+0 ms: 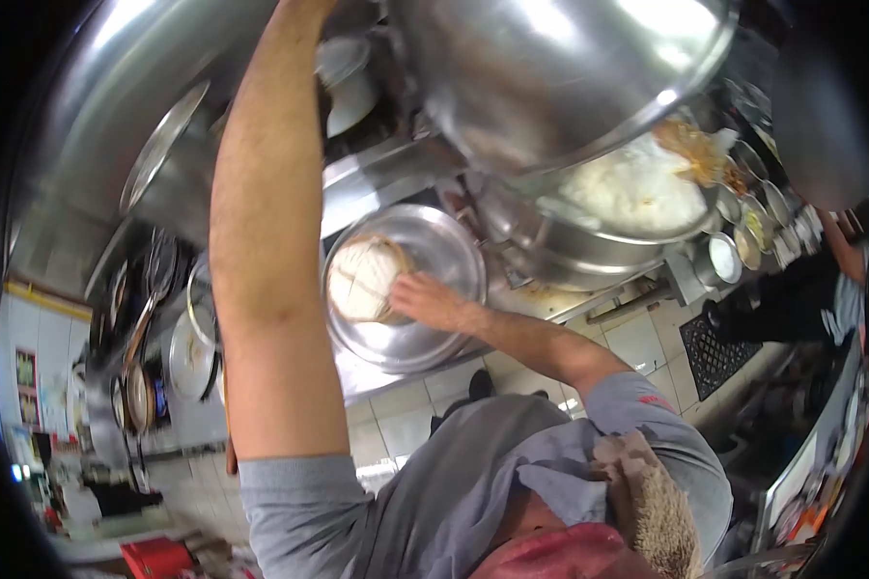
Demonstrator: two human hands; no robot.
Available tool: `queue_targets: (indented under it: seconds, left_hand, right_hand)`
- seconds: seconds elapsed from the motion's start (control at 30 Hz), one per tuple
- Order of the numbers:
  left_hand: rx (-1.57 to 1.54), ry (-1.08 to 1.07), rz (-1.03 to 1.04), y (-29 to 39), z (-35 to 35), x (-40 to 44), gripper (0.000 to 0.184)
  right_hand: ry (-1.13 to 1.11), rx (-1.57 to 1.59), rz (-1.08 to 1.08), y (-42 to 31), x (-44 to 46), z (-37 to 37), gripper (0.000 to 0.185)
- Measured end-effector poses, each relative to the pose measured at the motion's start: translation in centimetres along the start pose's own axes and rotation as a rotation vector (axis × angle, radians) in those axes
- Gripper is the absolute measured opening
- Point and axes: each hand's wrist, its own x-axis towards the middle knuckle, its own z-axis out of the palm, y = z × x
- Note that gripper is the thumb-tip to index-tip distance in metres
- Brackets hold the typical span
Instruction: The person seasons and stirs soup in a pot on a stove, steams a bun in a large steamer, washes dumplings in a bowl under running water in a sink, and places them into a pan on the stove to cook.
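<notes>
White and round, the bundle has pale lines crossing its top and a brownish edge; it lies in the left part of a shallow steel basin on the worktop. The right hand reaches in from the right, its fingers bent against the bundle's right edge, touching it; whether they grip it or only press is hard to tell. The left forearm stretches away to the far side, passing left of the bundle, and the left hand lies beyond the frame, so its state cannot be told. Far of the basin and to the right, a big steel vessel rises, with a white mass of food in a wide pot below it. Pans stand at left.
</notes>
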Motion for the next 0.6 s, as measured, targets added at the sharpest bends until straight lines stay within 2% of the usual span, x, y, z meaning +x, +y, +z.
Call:
queue_targets:
  seconds: [0.07, 0.13, 0.17, 0.23, 0.4, 0.53, 0.57, 0.6]
  left_hand:
    - [-0.047, -0.016, 0.062, 0.3, 0.4, 0.1, 0.027]
    - [-0.088, 0.123, -0.022, -1.1, 0.7, 1.3, 0.030]
    - [-0.100, 0.105, 0.008, -1.7, 0.3, 1.8, 0.030]
    - [0.037, 0.035, -0.002, -2.9, -0.6, 2.4, 0.042]
    - [0.029, 0.051, -0.050, -3.7, -0.6, 3.3, 0.044]
    - [0.031, 0.044, -0.081, -3.7, -0.9, 3.3, 0.044]
    - [0.029, 0.047, -0.086, -3.5, -0.9, 3.2, 0.044]
    - [0.036, 0.050, -0.086, -3.2, -0.9, 3.0, 0.044]
  right_hand:
    - [0.017, -0.056, -0.011, 0.4, 0.4, 0.8, 0.015]
    - [0.036, -0.097, -0.029, 0.3, 0.7, 1.4, 0.013]
    - [0.042, -0.122, -0.044, 0.5, 0.7, 1.6, 0.010]
    - [0.051, -0.158, -0.039, 0.0, 0.6, 1.5, 0.008]
    - [0.064, -0.073, -0.125, -0.2, 0.6, -0.2, 0.006]
    - [0.014, -0.012, -0.067, -2.7, -0.6, -8.6, 0.006]
    - [0.102, 0.104, -0.105, -2.8, -1.4, -11.2, 0.006]
    - [0.033, 0.093, -0.096, -3.2, -2.0, -15.0, 0.006]
